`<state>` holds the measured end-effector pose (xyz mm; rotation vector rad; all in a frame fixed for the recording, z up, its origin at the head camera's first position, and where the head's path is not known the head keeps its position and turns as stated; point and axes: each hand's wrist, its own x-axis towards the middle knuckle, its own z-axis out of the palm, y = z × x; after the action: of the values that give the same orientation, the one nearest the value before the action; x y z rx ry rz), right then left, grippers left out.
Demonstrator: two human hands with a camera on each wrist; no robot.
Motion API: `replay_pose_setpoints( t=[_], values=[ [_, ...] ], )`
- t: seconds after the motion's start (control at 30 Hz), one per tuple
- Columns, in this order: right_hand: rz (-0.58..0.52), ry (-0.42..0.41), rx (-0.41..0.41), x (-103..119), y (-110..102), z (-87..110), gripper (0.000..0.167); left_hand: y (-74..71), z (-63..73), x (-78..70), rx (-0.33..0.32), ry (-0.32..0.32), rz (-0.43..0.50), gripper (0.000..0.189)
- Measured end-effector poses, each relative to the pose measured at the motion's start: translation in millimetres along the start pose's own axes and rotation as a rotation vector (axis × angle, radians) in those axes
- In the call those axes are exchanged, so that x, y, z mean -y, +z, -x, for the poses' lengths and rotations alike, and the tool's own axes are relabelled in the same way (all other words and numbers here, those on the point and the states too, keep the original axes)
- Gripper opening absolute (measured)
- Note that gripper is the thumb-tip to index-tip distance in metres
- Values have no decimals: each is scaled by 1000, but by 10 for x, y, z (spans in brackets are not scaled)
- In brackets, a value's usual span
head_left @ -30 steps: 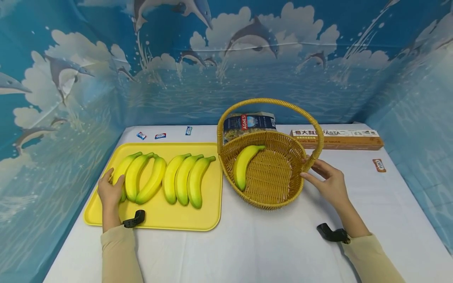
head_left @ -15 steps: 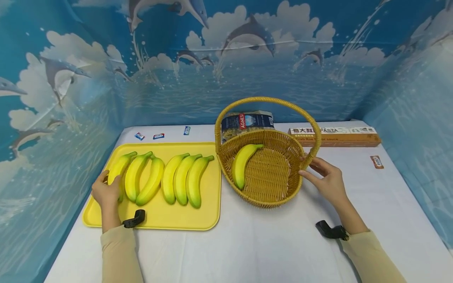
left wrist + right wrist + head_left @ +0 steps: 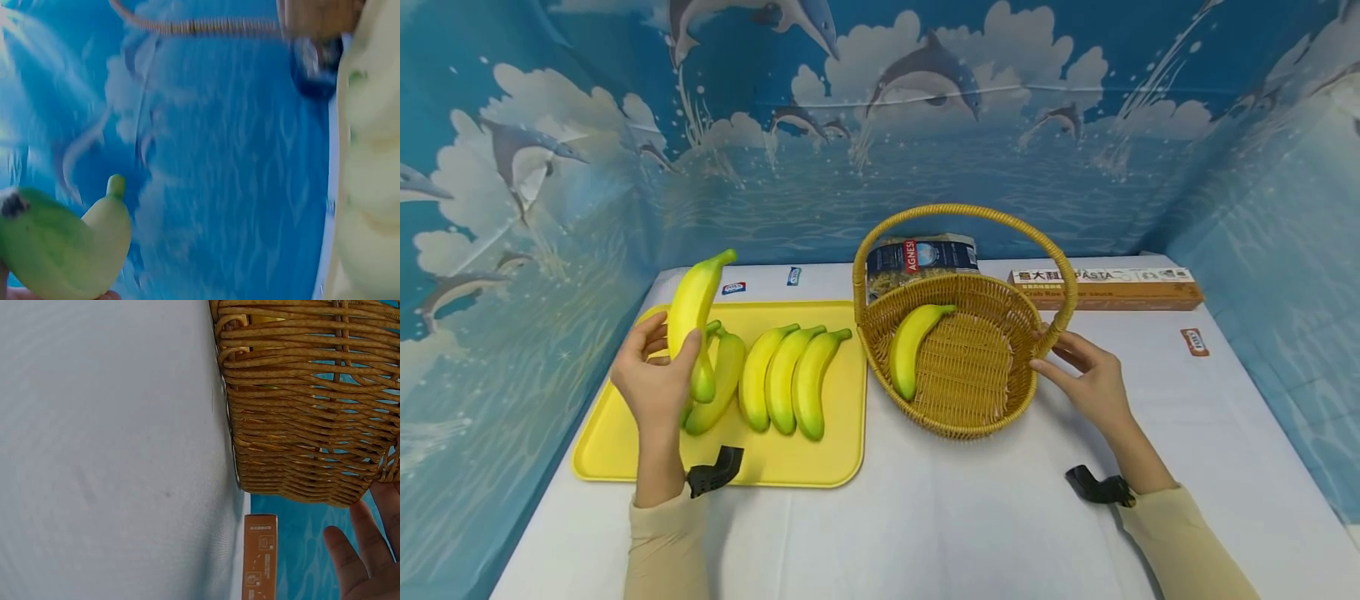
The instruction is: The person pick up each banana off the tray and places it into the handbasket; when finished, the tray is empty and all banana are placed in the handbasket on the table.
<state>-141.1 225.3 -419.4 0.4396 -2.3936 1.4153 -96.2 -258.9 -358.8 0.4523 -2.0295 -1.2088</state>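
Note:
My left hand [image 3: 658, 375] grips a yellow banana [image 3: 694, 304] and holds it up over the left part of the yellow tray [image 3: 625, 462]. In the left wrist view that banana [image 3: 69, 250] shows its green, dark-tipped end close to the camera. Several more bananas [image 3: 780, 379] lie on the tray, some partly hidden by the held one. On the right, my right hand [image 3: 1093, 383] pinches the rim of a wicker basket [image 3: 977, 375] at the foot of its handle. One banana [image 3: 913, 350] lies inside the basket. The right wrist view shows the basket's woven side [image 3: 300, 425] and some fingers.
Behind the basket stands a pasta bag [image 3: 921, 258]. A long pasta box [image 3: 1108, 292] lies at the back right. Small wrapped sweets lie about, among them a brown one [image 3: 1195, 342] and a blue one [image 3: 794, 276]. A dolphin-print cloth [image 3: 820, 192] hangs behind the table.
My left hand has taken hold of the leftmost banana, lifted it off the tray and brought it slightly rightward. My right hand stays at the basket's rim.

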Motion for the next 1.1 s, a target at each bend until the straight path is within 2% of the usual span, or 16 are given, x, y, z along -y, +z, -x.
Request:
replay_pose_setpoints(
  t=[0.1,0.27,0.33,0.43,0.63,0.8,0.97,1.1],
  values=[
    [-5,1,-2,-19,-1,-1,44,174,177,-193,65,114,44,44],
    [-3,27,-7,-239,19,-3,47,528,506,-484,249,276,29,49],
    [4,31,-11,-323,27,-6,48,699,630,-585,320,324,18,51],
    [-15,18,-12,-359,25,-15,49,979,783,-693,417,360,13,51],
    [-38,11,-6,-392,43,-29,49,1534,958,-731,550,360,-13,53],
    [-42,20,-2,-403,48,-21,49,1916,1024,-649,630,337,-131,58],
    [-45,22,-6,-390,39,-5,49,2148,1076,-590,703,268,-232,62],
    [-43,30,-7,-382,28,8,50,2244,1103,-594,716,251,-298,63]
  ],
)
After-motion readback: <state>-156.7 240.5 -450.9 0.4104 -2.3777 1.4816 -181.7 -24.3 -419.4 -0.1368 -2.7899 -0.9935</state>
